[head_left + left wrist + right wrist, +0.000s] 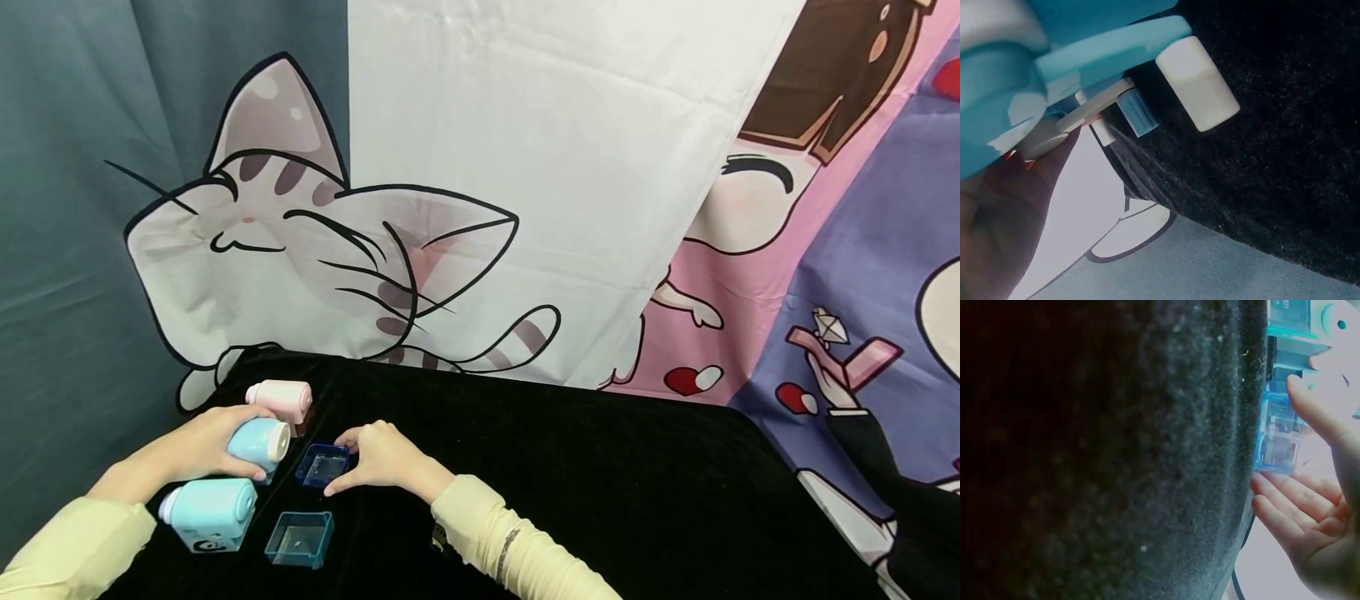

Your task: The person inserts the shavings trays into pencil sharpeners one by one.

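My left hand (197, 443) grips a light blue bottle-shaped container (253, 442) with a whitish cap, which is tilted toward the right. Just to its right is a see-through dark blue tray (322, 468) on the black cloth. The thumb and fingers of my right hand (384, 455) spread around this tray's right end. In the right wrist view the fingers are nearly straight at the tray's (1277, 436) two ends; whether they touch it is hard to tell. Large and close in the left wrist view, turquoise plastic (1116, 53) hides part of the left hand.
A turquoise container (213, 507) with a dark print lies in front of the left hand. Beside it sits a see-through turquoise tray (298, 542). Behind the left hand is a pink container (285, 398). Printed cloth (570, 150) hangs behind the black-covered table (600, 483).
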`<state>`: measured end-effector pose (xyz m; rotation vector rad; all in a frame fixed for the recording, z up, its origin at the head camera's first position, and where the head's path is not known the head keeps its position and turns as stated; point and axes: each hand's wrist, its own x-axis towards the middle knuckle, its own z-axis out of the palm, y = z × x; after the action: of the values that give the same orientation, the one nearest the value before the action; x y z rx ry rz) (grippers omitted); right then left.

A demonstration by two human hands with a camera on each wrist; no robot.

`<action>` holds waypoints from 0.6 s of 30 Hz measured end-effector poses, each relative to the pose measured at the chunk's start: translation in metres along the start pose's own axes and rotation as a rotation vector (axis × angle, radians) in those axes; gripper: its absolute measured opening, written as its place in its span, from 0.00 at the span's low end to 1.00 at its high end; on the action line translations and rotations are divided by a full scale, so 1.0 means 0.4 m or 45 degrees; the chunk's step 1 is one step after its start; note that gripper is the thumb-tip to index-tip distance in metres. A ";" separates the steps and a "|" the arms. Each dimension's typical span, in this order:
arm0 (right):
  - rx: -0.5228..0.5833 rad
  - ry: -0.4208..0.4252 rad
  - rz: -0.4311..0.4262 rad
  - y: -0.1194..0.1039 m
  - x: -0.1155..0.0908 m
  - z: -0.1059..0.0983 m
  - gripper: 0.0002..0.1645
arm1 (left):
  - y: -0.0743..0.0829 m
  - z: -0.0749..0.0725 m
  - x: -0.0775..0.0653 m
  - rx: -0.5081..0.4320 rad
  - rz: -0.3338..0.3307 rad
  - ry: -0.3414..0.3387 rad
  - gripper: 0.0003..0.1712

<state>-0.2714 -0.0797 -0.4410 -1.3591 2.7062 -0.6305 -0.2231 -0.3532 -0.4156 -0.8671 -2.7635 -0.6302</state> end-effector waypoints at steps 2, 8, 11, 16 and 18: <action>-0.001 0.007 0.002 -0.003 0.001 0.002 0.35 | 0.001 -0.002 -0.001 -0.001 -0.011 -0.009 0.38; -0.005 0.024 0.014 -0.003 0.000 0.002 0.33 | 0.005 -0.004 0.008 -0.004 -0.020 -0.031 0.38; -0.005 0.025 0.025 -0.003 -0.001 0.001 0.32 | 0.007 -0.005 0.011 -0.002 -0.030 -0.040 0.39; -0.001 0.011 0.036 -0.007 0.001 0.001 0.32 | 0.007 -0.006 0.008 0.005 -0.040 -0.049 0.40; -0.002 0.007 0.037 -0.008 0.003 0.002 0.32 | 0.006 -0.007 0.006 0.008 -0.031 -0.046 0.39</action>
<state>-0.2695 -0.0825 -0.4402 -1.3182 2.7259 -0.6314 -0.2238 -0.3514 -0.4115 -0.8528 -2.8111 -0.6156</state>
